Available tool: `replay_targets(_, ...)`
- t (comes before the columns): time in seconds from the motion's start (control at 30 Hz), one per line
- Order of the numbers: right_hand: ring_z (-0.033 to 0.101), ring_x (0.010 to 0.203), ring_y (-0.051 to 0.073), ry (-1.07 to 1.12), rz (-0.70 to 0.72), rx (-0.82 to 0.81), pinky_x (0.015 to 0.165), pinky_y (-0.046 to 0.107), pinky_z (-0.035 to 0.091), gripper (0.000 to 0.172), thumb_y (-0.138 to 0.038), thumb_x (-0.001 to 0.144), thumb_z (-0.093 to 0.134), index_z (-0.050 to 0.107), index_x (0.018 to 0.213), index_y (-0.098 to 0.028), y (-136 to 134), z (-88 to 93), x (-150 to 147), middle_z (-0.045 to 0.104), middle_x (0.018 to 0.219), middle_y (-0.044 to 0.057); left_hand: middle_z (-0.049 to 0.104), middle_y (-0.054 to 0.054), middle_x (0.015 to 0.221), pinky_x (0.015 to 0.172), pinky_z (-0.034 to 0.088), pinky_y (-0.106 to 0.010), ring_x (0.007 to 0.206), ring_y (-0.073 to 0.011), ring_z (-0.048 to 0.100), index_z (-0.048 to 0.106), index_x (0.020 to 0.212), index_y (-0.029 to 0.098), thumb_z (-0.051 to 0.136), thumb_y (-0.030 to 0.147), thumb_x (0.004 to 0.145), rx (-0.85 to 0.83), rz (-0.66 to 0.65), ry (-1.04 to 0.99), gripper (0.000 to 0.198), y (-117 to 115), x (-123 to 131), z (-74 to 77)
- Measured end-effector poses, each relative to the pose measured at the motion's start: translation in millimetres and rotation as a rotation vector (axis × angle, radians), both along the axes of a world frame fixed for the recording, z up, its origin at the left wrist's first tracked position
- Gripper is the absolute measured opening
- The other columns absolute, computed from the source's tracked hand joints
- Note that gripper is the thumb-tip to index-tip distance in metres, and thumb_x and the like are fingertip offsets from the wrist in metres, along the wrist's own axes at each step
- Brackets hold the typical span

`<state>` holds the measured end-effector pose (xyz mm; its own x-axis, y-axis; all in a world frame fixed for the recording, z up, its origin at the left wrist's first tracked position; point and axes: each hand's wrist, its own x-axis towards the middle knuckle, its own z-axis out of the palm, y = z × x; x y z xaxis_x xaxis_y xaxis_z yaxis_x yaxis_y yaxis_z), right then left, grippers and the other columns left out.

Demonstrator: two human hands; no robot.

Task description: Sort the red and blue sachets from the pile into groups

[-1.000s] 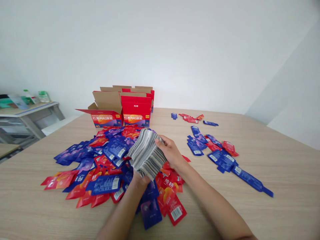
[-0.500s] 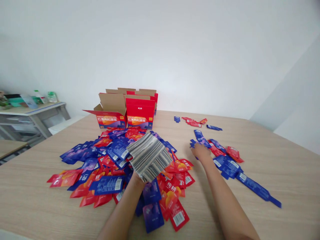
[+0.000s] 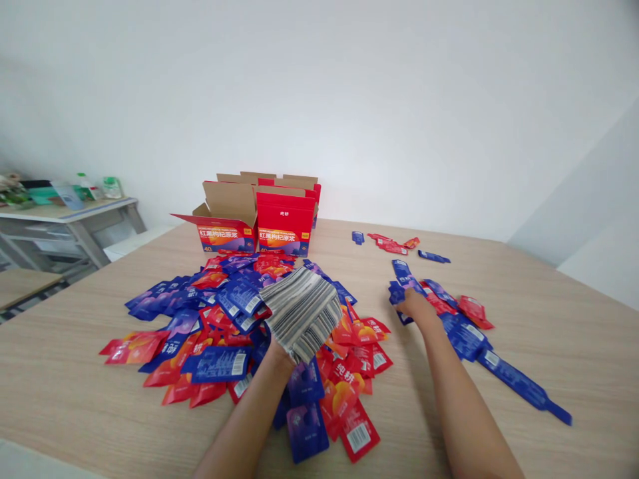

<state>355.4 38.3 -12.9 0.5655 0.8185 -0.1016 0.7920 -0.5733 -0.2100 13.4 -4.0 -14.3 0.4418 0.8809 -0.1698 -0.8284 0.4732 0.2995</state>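
My left hand [image 3: 277, 350] grips a thick fanned stack of sachets [image 3: 302, 311], seen edge-on in silver-grey stripes, held above the big heap of red and blue sachets [image 3: 234, 319]. My right hand [image 3: 413, 303] reaches to the right and rests on the smaller scatter of blue and red sachets [image 3: 452, 313]; its fingers are curled onto a blue sachet, and I cannot see whether they grip it.
Open red cartons [image 3: 259, 216] stand at the back of the wooden table [image 3: 549, 319]. A few loose sachets [image 3: 394, 243] lie further back. A long blue strip of sachets [image 3: 519, 384] runs to the right. A grey side desk [image 3: 70, 219] stands at the left.
My right hand left the stack and moved right to the smaller scatter of sachets. My left hand still holds the stack, now alone.
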Motion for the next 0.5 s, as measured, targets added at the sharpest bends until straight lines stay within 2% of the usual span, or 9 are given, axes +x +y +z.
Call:
replay_targets(0.1,0.07,0.106,0.032,0.046,0.113,0.137,0.085,0.037,0.053,0.03,-0.028,0.086,0.065,0.065,0.111,-0.01,0,19.8,-12,0.072,0.112,0.022,0.074,-0.007,0.065,0.063,0.063,-0.033,0.057,-0.0194,0.071,0.074,0.078,0.014,0.059,0.03,0.09,-0.023,-0.019,0.072,0.025,-1,1,-1.2)
replay_targets(0.23,0.068,0.108,0.024,0.174,0.351,0.348,0.089,0.033,0.052,0.036,-0.038,0.096,0.054,0.059,0.122,-0.014,-6,52.4,-52,0.071,0.118,0.014,0.074,-0.01,0.067,0.065,0.063,-0.037,0.059,-0.0223,0.072,0.069,0.062,0.014,0.061,0.032,0.089,-0.024,-0.039,0.095,0.034,1,2,-2.7)
replay_targets(0.27,0.066,0.109,0.022,0.242,0.434,0.43,0.091,0.032,0.052,0.04,-0.042,0.098,0.052,0.055,0.128,-0.016,-11,59.6,-67,0.069,0.122,0.011,0.074,-0.01,0.066,0.066,0.063,-0.038,0.058,-0.0222,0.071,0.069,0.061,0.014,0.059,0.032,0.089,-0.03,-0.037,0.112,0.035,2,2,-2.4)
replay_targets(0.33,0.065,0.111,0.023,0.556,0.647,0.695,0.092,0.037,0.053,0.053,-0.045,0.096,0.056,0.046,0.141,-0.019,-24,70.4,-103,0.066,0.127,0.011,0.073,-0.01,0.064,0.069,0.063,-0.04,0.055,-0.0217,0.07,0.071,0.063,0.014,0.056,0.031,0.09,-0.042,-0.037,0.136,0.035,2,3,-1.3)
replay_targets(0.37,0.067,0.107,0.022,0.689,0.697,0.748,0.091,0.037,0.054,0.061,-0.047,0.096,0.057,0.039,0.148,-0.022,-31,73.4,-123,0.067,0.126,0.009,0.073,-0.01,0.065,0.071,0.063,-0.041,0.056,-0.0219,0.07,0.072,0.066,0.013,0.054,0.031,0.091,-0.043,-0.04,0.132,0.035,2,4,-0.8)
replay_targets(0.43,0.067,0.107,0.022,0.817,0.771,0.741,0.092,0.039,0.055,0.069,-0.046,0.097,0.057,0.025,0.156,-0.026,-46,73.8,-161,0.068,0.123,0.008,0.074,-0.01,0.068,0.079,0.062,-0.043,0.063,-0.0231,0.072,0.075,0.071,0.013,0.053,0.032,0.091,-0.026,-0.046,0.09,0.035,2,5,-1.5)
replay_targets(0.5,0.062,0.118,0.024,0.706,0.854,0.747,0.102,0.043,0.049,0.056,-0.041,0.099,0.055,0.04,0.151,-0.027,-58,67.5,-192,0.065,0.129,0.009,0.075,-0.011,0.072,0.087,0.06,-0.043,0.075,-0.0256,0.075,0.076,0.077,0.012,0.054,0.034,0.092,-0.005,-0.056,0.04,0.035,3,5,-6.0)
